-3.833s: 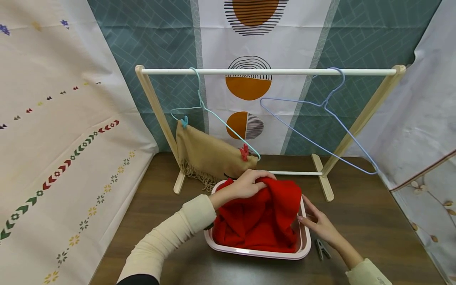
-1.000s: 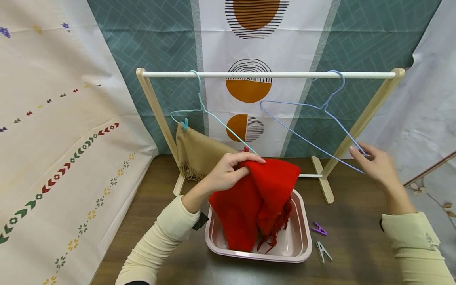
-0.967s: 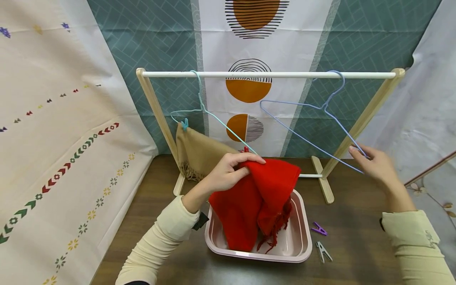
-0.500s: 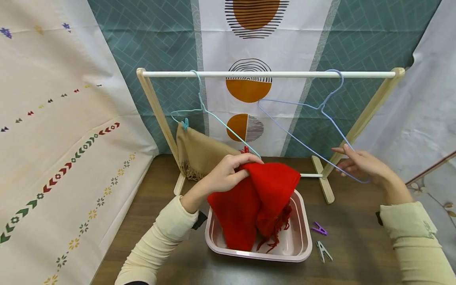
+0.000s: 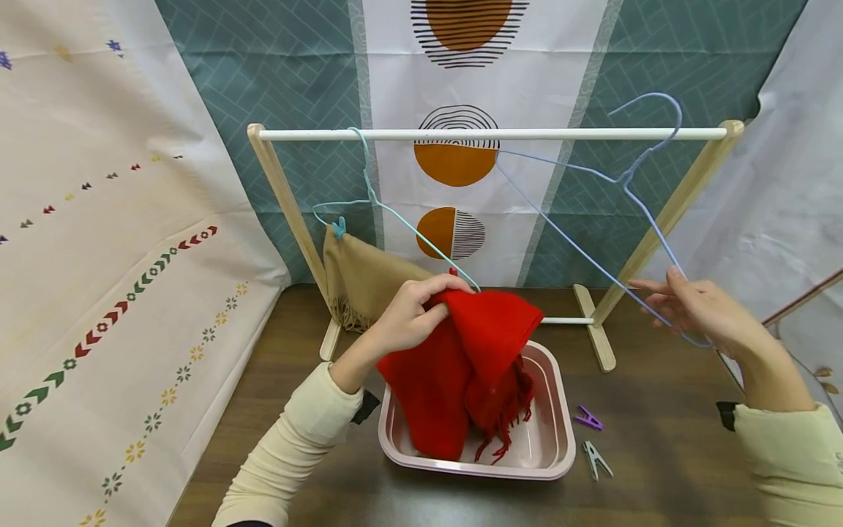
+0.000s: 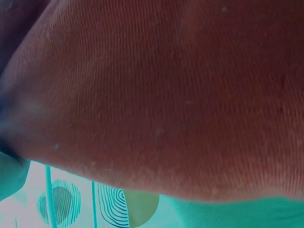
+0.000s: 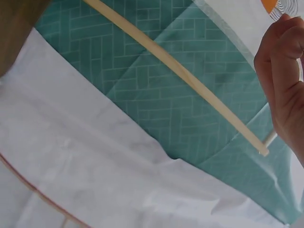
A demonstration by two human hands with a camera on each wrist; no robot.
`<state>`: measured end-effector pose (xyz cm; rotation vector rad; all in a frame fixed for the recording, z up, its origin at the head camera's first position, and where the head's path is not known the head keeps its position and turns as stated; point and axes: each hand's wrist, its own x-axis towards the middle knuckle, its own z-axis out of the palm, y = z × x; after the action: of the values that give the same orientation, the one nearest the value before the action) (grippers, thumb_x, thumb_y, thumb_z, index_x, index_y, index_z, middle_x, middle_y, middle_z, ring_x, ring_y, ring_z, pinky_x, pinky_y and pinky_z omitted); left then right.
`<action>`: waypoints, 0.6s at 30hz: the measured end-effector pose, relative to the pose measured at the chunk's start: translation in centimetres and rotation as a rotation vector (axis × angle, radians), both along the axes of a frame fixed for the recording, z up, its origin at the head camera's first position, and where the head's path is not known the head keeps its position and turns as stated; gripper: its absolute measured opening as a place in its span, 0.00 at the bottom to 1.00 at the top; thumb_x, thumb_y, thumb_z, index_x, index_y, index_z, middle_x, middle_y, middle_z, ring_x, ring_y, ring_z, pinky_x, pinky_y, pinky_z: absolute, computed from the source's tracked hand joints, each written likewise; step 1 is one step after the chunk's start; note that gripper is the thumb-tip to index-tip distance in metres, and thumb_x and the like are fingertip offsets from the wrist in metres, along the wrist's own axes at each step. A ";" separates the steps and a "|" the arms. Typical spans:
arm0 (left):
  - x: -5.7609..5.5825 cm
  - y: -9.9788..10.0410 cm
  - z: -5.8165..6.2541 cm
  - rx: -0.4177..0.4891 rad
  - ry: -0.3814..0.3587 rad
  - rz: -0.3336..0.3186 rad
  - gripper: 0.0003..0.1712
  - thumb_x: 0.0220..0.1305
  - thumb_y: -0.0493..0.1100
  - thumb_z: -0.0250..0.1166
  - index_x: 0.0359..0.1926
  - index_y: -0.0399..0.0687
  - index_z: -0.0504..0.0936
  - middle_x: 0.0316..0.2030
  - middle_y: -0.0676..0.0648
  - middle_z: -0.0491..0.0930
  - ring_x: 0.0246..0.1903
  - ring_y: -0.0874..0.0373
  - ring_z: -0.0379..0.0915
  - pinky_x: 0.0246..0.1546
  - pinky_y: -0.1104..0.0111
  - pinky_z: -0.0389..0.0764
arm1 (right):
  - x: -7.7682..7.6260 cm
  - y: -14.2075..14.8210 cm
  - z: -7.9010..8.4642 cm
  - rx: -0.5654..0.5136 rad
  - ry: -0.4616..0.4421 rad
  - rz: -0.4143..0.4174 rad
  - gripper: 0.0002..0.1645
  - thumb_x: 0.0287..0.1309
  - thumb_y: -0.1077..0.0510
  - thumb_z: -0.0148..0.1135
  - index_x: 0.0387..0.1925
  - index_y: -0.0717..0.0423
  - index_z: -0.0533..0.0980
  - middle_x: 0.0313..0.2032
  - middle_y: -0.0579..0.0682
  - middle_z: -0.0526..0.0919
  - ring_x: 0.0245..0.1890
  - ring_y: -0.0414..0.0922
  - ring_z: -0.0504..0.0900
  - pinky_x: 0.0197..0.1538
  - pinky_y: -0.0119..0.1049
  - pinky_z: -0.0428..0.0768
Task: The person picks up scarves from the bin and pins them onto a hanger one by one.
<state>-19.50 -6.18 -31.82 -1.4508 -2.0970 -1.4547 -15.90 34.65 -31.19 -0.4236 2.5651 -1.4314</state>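
Hanging into the pink basin (image 5: 541, 439), the red scarf (image 5: 470, 366) looks soft, light and limp; the left hand (image 5: 410, 316) pinches its upper fold, a sensible grip. Beyond the basin's right side, the right hand (image 5: 714, 316) grasps the lower corner of the blue hanger (image 5: 622, 181), seemingly thin and stiff.
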 end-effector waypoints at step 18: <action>-0.6 1.2 1.9 0.167 0.023 0.043 0.12 0.59 0.24 0.52 0.42 0.32 0.77 0.39 0.39 0.79 0.41 0.54 0.75 0.42 0.66 0.74 | 5.6 -2.5 -3.8 -0.107 0.221 0.280 0.31 0.67 0.71 0.24 0.46 0.57 0.77 0.23 0.46 0.73 0.19 0.43 0.69 0.17 0.34 0.68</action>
<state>-20.06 -4.95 -29.87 -1.3460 -1.9297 -1.5477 -10.33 32.19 -35.00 -0.9651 2.4671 -1.4936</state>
